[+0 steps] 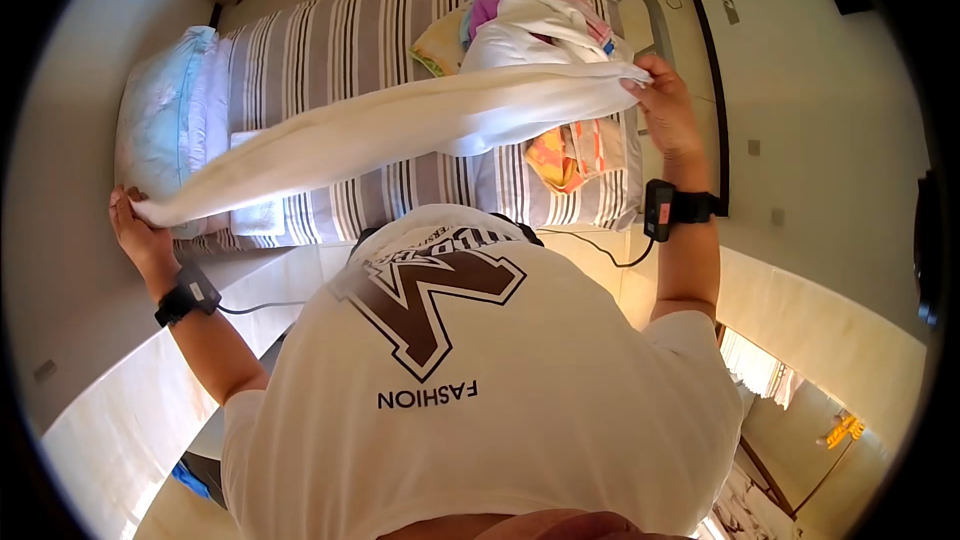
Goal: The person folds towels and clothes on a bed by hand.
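Observation:
A long white cloth is stretched between my two hands above a striped bed. At the lower left, my left hand pinches one end of it, near the pillows. My right hand grips the other end at the upper right, higher in the view. Behind the cloth lies a pile of white fabric with purple and pink pieces. An orange and yellow cloth rests on the bed in front of the stretched cloth, towards the right end.
Light blue pillows are stacked at the bed's left end. A flat white item lies beside them. A grey curved rail stands at the right end. Black cables run from both wrist devices.

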